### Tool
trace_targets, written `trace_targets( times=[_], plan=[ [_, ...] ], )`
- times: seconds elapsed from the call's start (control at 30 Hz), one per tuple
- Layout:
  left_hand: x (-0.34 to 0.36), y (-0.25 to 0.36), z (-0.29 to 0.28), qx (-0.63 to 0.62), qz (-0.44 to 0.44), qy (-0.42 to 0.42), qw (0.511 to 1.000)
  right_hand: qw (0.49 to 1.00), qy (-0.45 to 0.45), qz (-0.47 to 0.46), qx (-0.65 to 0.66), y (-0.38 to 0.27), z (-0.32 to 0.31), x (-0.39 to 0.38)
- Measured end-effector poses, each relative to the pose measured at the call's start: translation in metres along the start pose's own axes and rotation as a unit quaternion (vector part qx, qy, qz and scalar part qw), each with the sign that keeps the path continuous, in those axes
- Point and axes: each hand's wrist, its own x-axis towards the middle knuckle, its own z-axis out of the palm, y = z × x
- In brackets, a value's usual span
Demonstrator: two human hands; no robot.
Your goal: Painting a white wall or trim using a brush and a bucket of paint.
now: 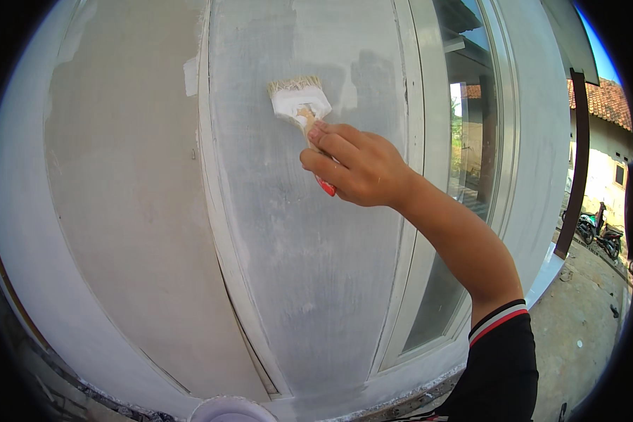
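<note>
My right hand (359, 165) is closed round the handle of a wide paintbrush (299, 102), its red handle end poking out below my fingers. White paint coats the brush's ferrule and the base of its pale bristles, which point up. Behind the brush is a grey panel (302, 253) with streaky, uneven white paint, darker patches showing near its top. I cannot tell whether the bristles touch the panel. My left hand is outside the picture. At the bottom edge, part of a round whitish container (232, 409) shows; its contents are hard to make out.
Left of the panel, past a pale frame strip (214, 176), is a beige board (126, 190) with a gap along its lower right edge. A framed glass window (471, 141) stands to the right. Beyond are a dark post (580, 162), concrete ground (577, 323) and parked motorbikes (601, 228).
</note>
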Motion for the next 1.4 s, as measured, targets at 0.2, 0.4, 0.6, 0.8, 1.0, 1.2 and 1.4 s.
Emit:
trace_targets(
  times=[0.2, 0.4, 0.6, 0.8, 1.0, 1.2, 1.4],
  plan=[
    [0.004, -0.012, -0.002, 0.003, -0.018, 0.014, 1.000, 0.996, -0.001, -0.085, 0.026, -0.093, -0.026, -0.059],
    [0.005, -0.014, -0.008, 0.006, -0.016, 0.019, 1.000, 0.911, -0.170, 0.171, 0.335, -0.062, -0.063, -0.027],
    [0.015, -0.023, -0.006, 0.031, 0.012, -0.018, 0.999, 0.875, -0.185, 0.327, 0.304, 0.046, -0.055, 0.049],
    [0.021, -0.059, -0.020, 0.032, 0.016, -0.045, 0.998, 0.895, -0.046, 0.385, 0.219, 0.110, -0.064, 0.120],
    [0.048, -0.103, -0.039, 0.054, 0.020, -0.067, 0.996, 0.973, 0.131, 0.180, 0.063, 0.118, -0.042, 0.126],
    [0.033, -0.114, -0.084, 0.129, -0.043, -0.096, 0.986, 0.997, 0.036, 0.060, -0.044, 0.061, 0.002, 0.040],
    [0.020, -0.079, -0.091, 0.165, -0.079, -0.094, 0.979, 1.000, 0.001, 0.026, -0.002, -0.011, -0.021, -0.024]
  ],
)
